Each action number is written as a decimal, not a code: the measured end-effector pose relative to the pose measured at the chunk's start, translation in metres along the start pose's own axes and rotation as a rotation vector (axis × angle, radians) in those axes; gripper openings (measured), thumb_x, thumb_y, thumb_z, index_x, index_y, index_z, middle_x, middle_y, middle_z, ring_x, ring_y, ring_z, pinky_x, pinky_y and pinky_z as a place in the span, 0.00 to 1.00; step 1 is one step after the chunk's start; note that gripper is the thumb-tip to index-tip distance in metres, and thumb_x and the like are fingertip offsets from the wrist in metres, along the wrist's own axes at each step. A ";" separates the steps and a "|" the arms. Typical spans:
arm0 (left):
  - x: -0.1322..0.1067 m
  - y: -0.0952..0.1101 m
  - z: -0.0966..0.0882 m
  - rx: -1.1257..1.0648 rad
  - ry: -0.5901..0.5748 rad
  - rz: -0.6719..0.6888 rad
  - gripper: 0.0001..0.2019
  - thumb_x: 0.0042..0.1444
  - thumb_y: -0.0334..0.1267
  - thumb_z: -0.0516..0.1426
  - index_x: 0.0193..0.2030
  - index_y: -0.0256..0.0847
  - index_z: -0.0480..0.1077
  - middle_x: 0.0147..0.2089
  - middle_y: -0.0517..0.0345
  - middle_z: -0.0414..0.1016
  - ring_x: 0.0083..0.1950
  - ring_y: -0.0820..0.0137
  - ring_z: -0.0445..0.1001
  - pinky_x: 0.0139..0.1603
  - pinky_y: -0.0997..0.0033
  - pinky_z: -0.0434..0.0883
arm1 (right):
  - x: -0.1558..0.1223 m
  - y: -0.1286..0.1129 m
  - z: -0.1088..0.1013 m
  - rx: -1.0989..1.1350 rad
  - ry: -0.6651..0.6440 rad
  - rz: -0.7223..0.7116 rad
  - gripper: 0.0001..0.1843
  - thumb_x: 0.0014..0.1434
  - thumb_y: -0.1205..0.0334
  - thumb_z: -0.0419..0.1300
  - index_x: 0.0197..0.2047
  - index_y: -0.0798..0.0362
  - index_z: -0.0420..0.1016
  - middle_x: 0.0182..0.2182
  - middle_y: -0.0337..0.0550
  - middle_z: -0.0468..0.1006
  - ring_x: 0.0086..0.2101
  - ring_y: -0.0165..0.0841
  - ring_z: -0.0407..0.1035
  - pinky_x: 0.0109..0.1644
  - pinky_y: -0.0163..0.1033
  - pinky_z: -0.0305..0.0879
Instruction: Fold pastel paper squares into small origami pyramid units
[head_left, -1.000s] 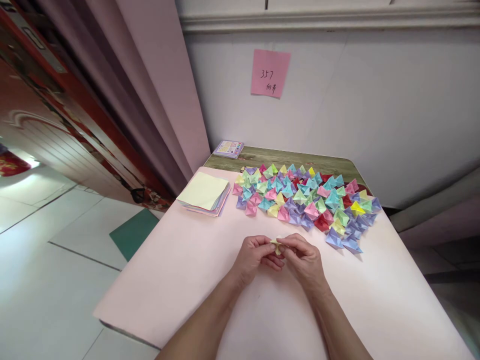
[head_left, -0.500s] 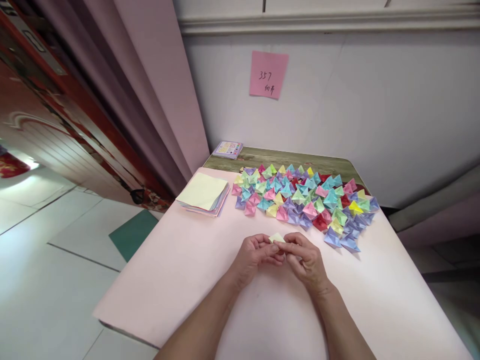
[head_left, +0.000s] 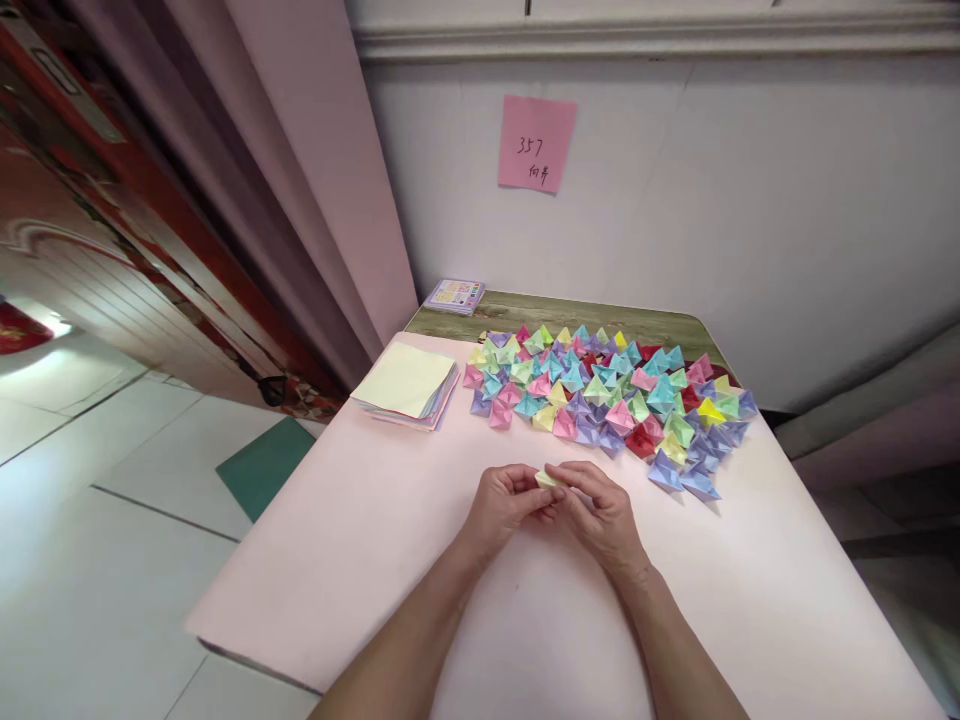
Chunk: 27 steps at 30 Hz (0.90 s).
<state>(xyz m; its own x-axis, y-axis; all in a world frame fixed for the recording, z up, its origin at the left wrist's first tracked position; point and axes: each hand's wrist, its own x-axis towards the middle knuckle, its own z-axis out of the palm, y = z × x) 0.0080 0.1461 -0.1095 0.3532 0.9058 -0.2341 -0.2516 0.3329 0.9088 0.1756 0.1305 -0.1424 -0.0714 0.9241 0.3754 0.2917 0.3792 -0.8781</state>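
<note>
A small folded piece of pale yellow paper (head_left: pixel 546 480) is pinched between both hands above the pink table top. My left hand (head_left: pixel 501 508) grips its left side, thumb on the near face. My right hand (head_left: pixel 601 508) holds its right side, with the fingers over the top edge and the thumb below. Parts of the paper are hidden by the fingers. Beyond the hands lie several folded paper boats (head_left: pixel 619 418) in pink, blue, green, yellow, red and purple, set close together.
A stack of square paper (head_left: pixel 405 380), pale yellow on top, lies at the table's left. Behind it are printed paper packs (head_left: pixel 455 296). A pink note (head_left: pixel 538 145) is stuck to the wall. A green sheet (head_left: pixel 266 465) shows beyond the table's left edge, towards the floor.
My right fingers have shifted over the top of the yellow paper, and less of it shows now. My right thumb has moved up against it. The left hand has barely moved.
</note>
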 end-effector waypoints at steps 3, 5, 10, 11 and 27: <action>0.000 -0.003 0.001 0.020 0.009 0.048 0.14 0.45 0.42 0.69 0.32 0.32 0.76 0.26 0.56 0.77 0.27 0.72 0.75 0.32 0.72 0.74 | -0.001 0.004 0.003 0.031 0.001 0.001 0.13 0.62 0.59 0.60 0.49 0.44 0.80 0.45 0.47 0.78 0.45 0.38 0.74 0.47 0.42 0.73; 0.001 -0.007 0.001 0.029 0.010 0.068 0.13 0.47 0.42 0.68 0.33 0.33 0.75 0.26 0.56 0.77 0.27 0.72 0.75 0.33 0.72 0.75 | -0.001 0.005 0.006 0.039 0.013 0.020 0.12 0.63 0.59 0.60 0.48 0.45 0.80 0.45 0.47 0.78 0.45 0.38 0.74 0.47 0.42 0.73; 0.000 -0.014 0.003 0.039 0.033 0.100 0.13 0.52 0.42 0.64 0.36 0.38 0.66 0.26 0.60 0.75 0.28 0.71 0.77 0.34 0.71 0.75 | -0.001 0.007 0.011 0.036 0.029 0.112 0.12 0.63 0.57 0.58 0.47 0.48 0.80 0.39 0.45 0.80 0.37 0.35 0.75 0.40 0.38 0.73; 0.000 -0.015 0.003 0.040 0.043 0.113 0.14 0.53 0.42 0.64 0.38 0.39 0.64 0.25 0.62 0.75 0.28 0.71 0.77 0.34 0.70 0.75 | -0.001 0.007 0.011 0.038 0.024 0.138 0.12 0.63 0.57 0.58 0.47 0.48 0.80 0.37 0.44 0.80 0.35 0.35 0.75 0.39 0.38 0.72; 0.001 -0.010 -0.003 0.416 -0.022 0.173 0.09 0.57 0.43 0.58 0.34 0.38 0.71 0.27 0.61 0.70 0.26 0.74 0.69 0.28 0.75 0.66 | 0.001 -0.005 0.002 -0.190 0.048 0.109 0.10 0.63 0.58 0.55 0.35 0.51 0.75 0.29 0.42 0.78 0.29 0.33 0.71 0.34 0.35 0.66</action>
<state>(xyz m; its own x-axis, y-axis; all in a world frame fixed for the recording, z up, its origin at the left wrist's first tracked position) 0.0079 0.1442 -0.1204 0.3583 0.9314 -0.0635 0.0732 0.0398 0.9965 0.1721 0.1296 -0.1381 0.0146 0.9541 0.2992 0.4697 0.2576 -0.8444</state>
